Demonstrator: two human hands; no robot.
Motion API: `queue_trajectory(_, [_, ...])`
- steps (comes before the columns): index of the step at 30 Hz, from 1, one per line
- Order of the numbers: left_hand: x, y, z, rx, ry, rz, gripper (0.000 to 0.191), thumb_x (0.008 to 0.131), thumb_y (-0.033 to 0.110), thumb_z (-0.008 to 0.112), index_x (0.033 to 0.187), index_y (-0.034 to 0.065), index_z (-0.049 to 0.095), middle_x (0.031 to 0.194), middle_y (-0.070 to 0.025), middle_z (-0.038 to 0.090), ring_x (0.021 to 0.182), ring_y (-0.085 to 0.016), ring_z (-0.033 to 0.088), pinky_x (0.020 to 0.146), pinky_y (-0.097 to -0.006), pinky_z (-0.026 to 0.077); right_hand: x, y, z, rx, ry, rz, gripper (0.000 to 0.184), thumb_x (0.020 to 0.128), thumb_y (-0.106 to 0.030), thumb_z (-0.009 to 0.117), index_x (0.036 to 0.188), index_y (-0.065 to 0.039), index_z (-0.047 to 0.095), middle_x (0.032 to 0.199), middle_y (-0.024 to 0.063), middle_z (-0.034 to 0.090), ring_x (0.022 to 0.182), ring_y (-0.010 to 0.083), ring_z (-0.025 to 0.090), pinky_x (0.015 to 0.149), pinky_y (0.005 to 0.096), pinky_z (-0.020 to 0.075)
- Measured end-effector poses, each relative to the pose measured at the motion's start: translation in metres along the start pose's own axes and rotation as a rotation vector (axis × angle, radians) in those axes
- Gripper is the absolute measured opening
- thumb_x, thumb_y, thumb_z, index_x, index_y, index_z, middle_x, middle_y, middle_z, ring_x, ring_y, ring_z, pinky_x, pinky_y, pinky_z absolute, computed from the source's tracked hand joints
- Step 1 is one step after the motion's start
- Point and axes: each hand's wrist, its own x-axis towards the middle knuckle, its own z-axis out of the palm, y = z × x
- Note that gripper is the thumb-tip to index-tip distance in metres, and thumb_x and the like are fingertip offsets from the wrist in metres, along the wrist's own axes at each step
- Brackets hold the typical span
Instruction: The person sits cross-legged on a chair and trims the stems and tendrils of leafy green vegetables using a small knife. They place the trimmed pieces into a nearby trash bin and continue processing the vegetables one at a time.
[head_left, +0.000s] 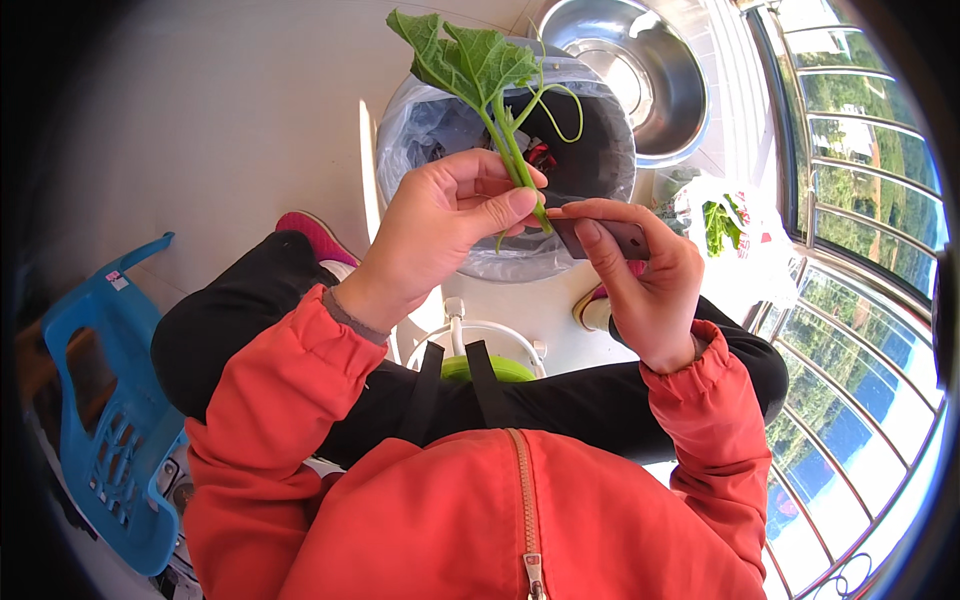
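Note:
My left hand (457, 217) grips the stems of a green leafy vine shoot (499, 124), which has a large crinkled leaf at the top and a curling tendril to the right. Between the thumb and fingers of my right hand (645, 262) is a small dark flat blade (600, 238), its left end close to the cut end of the stem. Whether blade and stem touch is hard to tell. Both hands are above a round bin lined with a clear plastic bag (401, 120), with some dark and red scraps inside.
A stainless steel basin (675, 112) stands behind the bin at the right. Beside the railing (862, 161) lies a white plastic bag (761, 262) with green leaves (721, 225). A blue plastic chair or rack (135, 375) is at my left.

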Motion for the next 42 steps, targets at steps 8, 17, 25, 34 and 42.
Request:
queue_trajectory(8, [0.001,-0.001,-0.002,0.002,-0.001,-0.025,0.017,0.087,0.011,0.058,0.103,0.0041,0.058,0.097,-0.0039,0.061,0.088,-0.011,0.057,0.081,-0.026,0.045,0.001,0.007,0.001,-0.078,0.014,-0.086,0.011,0.081,0.001,0.06,0.093,0.0,0.061,0.082,0.0102,0.065,0.075,0.0185,0.066,0.066,0.0252,0.0512])
queue_trajectory(17, [0.001,0.0,-0.003,0.014,-0.013,-0.025,0.017,0.088,0.012,0.057,0.103,0.0038,0.057,0.097,-0.0043,0.061,0.091,-0.012,0.056,0.082,-0.0263,0.045,0.005,0.013,0.001,-0.06,0.041,-0.121,0.012,0.082,0.0,0.06,0.094,-0.001,0.06,0.083,0.0098,0.066,0.075,0.0184,0.066,0.062,0.0256,0.0501])
queue_trajectory(25, [-0.001,0.002,-0.003,-0.085,-0.019,-0.032,0.018,0.089,0.009,0.055,0.105,0.0033,0.058,0.099,-0.0047,0.061,0.091,-0.013,0.058,0.082,-0.027,0.047,0.005,0.002,-0.008,0.24,0.047,0.135,0.014,0.087,-0.008,0.058,0.097,0.001,0.06,0.087,0.005,0.067,0.077,0.0079,0.061,0.067,0.0224,0.0488])
queue_trajectory(34, [-0.006,0.006,0.001,-0.203,-0.059,-0.127,0.023,0.091,0.015,0.052,0.111,0.0039,0.052,0.095,-0.0053,0.058,0.087,-0.014,0.058,0.077,-0.0262,0.046,-0.002,0.003,-0.021,0.382,-0.012,0.222,0.017,0.089,-0.012,0.055,0.097,0.003,0.06,0.095,0.0145,0.066,0.081,0.0127,0.063,0.065,0.022,0.049])
queue_trajectory(42, [-0.005,0.008,0.004,-0.166,-0.082,-0.119,0.025,0.09,0.016,0.055,0.111,0.0038,0.052,0.096,-0.0045,0.058,0.087,-0.013,0.058,0.076,-0.0266,0.046,-0.009,-0.003,-0.023,0.011,-0.108,-0.158,0.02,0.077,0.005,0.061,0.096,-0.001,0.063,0.091,0.0095,0.066,0.078,0.0192,0.063,0.068,0.0273,0.0506])
